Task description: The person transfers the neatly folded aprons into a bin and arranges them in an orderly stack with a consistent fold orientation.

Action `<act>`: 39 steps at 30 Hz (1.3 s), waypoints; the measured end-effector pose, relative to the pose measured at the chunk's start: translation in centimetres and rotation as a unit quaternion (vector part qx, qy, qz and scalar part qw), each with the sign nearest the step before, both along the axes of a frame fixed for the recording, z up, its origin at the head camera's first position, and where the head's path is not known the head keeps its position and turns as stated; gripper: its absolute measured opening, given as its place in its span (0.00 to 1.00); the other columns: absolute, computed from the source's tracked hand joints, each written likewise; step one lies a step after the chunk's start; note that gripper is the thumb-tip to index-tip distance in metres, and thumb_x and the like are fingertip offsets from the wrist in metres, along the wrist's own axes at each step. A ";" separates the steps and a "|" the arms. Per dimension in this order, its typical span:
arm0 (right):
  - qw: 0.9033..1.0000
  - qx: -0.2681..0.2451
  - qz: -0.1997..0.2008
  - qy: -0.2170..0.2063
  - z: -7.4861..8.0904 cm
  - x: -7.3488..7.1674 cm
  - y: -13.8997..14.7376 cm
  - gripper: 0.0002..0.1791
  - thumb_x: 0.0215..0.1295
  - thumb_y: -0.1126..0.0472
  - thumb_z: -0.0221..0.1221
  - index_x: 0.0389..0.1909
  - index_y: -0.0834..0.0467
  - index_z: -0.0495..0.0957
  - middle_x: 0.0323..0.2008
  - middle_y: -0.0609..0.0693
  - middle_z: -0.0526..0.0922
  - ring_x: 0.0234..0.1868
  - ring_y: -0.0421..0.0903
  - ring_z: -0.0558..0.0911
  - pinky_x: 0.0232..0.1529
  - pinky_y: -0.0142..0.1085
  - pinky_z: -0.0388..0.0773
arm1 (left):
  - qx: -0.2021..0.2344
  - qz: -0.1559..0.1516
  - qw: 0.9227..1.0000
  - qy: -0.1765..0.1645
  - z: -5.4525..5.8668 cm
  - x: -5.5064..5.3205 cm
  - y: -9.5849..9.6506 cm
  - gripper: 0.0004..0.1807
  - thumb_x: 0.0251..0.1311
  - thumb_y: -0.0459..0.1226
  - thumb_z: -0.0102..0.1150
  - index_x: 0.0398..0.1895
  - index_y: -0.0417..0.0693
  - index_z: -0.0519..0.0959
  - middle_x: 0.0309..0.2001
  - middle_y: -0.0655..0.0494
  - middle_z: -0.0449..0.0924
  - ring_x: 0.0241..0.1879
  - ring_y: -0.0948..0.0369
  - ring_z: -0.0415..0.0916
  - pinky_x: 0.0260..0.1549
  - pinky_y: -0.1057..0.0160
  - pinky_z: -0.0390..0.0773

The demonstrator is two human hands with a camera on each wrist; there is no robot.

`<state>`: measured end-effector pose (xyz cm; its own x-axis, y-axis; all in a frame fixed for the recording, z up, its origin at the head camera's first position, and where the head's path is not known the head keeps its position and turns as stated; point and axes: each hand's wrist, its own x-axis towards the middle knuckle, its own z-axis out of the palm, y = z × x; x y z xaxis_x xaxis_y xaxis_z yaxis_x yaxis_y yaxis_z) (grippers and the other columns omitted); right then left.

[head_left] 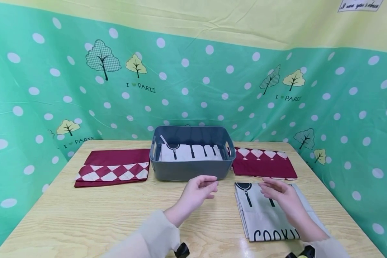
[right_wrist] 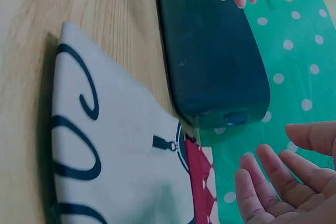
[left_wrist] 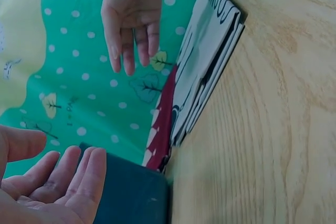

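My right hand (head_left: 285, 200) hovers over a folded white cloth (head_left: 261, 216) printed with black utensils and lettering that starts "COOKI". Its fingers are loosely bent and hold nothing; in the right wrist view a gap shows between this hand (right_wrist: 294, 187) and the cloth (right_wrist: 121, 129). My left hand (head_left: 196, 193) is in the air in front of the dark grey basket (head_left: 190, 171), fingers relaxed and nothing in them. Inside the basket lies another white cloth (head_left: 183, 153) with black utensil prints.
A folded dark red cloth (head_left: 116, 157) with a white diamond band lies left of the basket. A similar red cloth (head_left: 264, 167) lies to its right, behind the white one. A green dotted curtain (head_left: 193, 93) hangs behind and beside the wooden table (head_left: 99, 218).
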<state>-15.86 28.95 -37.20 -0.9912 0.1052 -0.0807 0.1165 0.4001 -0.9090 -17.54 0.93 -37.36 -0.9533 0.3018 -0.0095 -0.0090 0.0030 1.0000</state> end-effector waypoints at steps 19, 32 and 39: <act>0.998 0.013 -0.048 -0.041 -1.3 0.9 3.2 0.37 0.71 0.48 0.58 0.71 0.67 0.61 0.55 0.51 0.82 0.41 0.29 0.82 0.46 0.26 0.80 | 0.010 -0.034 0.999 0.002 -1.9 0.5 1.9 0.18 0.68 0.31 0.56 0.57 0.27 0.75 0.51 0.32 0.80 0.46 0.47 0.82 0.44 0.54 0.85; 0.996 0.063 -0.065 -0.019 -2.0 1.1 5.8 0.38 0.71 0.47 0.58 0.70 0.70 0.62 0.39 0.31 0.81 0.37 0.24 0.79 0.41 0.25 0.80 | 0.012 -0.044 0.999 -0.003 -2.7 1.1 2.9 0.18 0.67 0.30 0.56 0.56 0.25 0.73 0.49 0.34 0.80 0.45 0.50 0.81 0.44 0.51 0.85; 0.983 0.153 -0.092 -0.032 -2.0 1.0 6.9 0.37 0.71 0.42 0.55 0.69 0.65 0.66 0.60 0.63 0.78 0.35 0.14 0.66 0.38 0.19 0.73 | 0.008 -0.049 0.999 -0.008 -3.0 1.3 3.3 0.18 0.67 0.30 0.56 0.56 0.25 0.73 0.51 0.33 0.79 0.47 0.48 0.81 0.45 0.51 0.85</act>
